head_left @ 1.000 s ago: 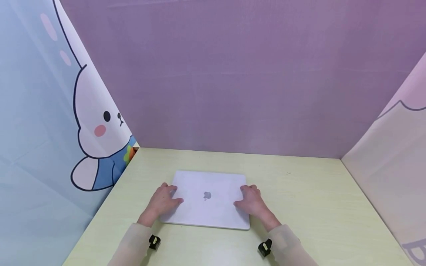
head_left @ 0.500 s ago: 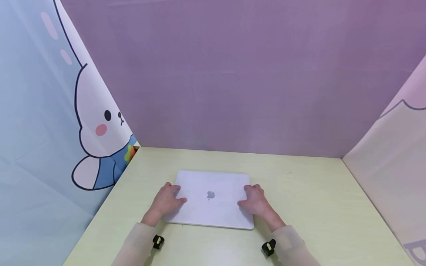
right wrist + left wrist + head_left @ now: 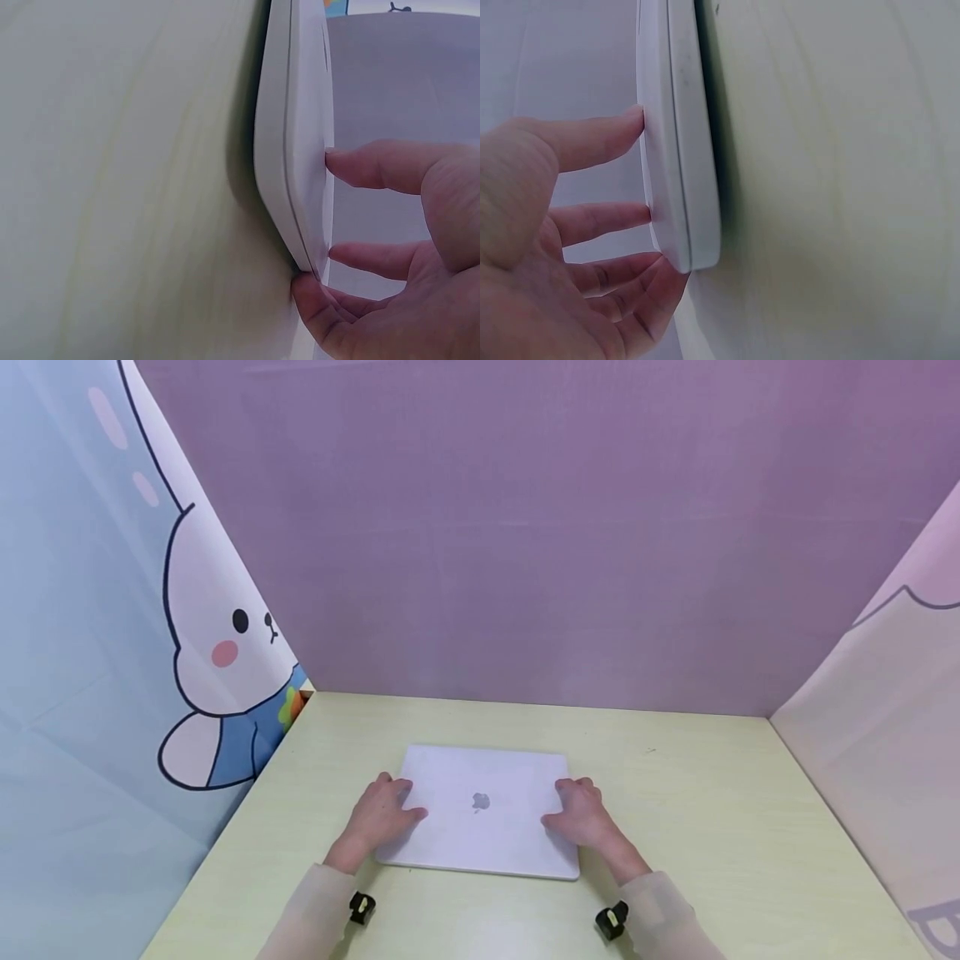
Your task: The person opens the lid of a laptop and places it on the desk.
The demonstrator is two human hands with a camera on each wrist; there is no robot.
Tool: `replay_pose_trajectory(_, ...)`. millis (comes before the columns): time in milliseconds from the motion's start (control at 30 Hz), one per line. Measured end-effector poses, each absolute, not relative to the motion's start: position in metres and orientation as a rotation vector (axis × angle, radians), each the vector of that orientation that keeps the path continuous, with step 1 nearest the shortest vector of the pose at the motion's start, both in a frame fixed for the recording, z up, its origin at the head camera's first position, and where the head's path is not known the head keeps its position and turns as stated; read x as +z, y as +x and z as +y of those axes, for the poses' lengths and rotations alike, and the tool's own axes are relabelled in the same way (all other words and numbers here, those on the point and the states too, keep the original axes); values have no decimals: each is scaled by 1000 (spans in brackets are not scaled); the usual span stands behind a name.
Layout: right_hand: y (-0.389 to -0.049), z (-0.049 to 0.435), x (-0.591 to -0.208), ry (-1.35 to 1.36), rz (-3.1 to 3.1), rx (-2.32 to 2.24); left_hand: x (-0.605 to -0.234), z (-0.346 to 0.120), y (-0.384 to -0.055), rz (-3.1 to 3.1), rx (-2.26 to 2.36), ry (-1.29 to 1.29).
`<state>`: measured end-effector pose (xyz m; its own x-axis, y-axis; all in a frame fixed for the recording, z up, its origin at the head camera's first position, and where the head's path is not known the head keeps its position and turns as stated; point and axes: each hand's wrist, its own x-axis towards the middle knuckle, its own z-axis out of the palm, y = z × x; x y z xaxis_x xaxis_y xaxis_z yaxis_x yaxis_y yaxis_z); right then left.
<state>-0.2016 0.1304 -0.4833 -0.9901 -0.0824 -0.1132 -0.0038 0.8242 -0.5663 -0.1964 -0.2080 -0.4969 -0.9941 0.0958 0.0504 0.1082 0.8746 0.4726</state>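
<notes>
A closed silver laptop (image 3: 483, 839) with an apple logo on its lid lies flat on the table. My left hand (image 3: 381, 814) holds its left side: in the left wrist view the thumb and a finger (image 3: 604, 223) touch the lid, while other fingers bend against the side edge. At the opposite side, my right hand (image 3: 587, 816) grips the laptop in much the same way. One right fingertip reaches the lower edge of the side in the right wrist view, beside the laptop's corner (image 3: 289, 202). The fingers' undersides beneath the laptop are partly hidden.
The pale wooden table (image 3: 705, 810) extends around the laptop. A purple cloth (image 3: 525, 543) stands along its back edge. A blue curtain with a cartoon rabbit (image 3: 225, 635) borders the left side, and a pale curtain (image 3: 885, 718) the right. Black wrist devices (image 3: 362, 907) sit by both sleeves.
Both hands and the laptop have shifted a little to the right across the table. The grip on both sides looks the same.
</notes>
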Motion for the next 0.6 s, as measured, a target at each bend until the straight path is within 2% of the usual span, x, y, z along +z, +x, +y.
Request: replay_pose_trajectory(600,-197,143,-482,-53,2862,-927,-500,-199,-196,-3023,-776,-204)
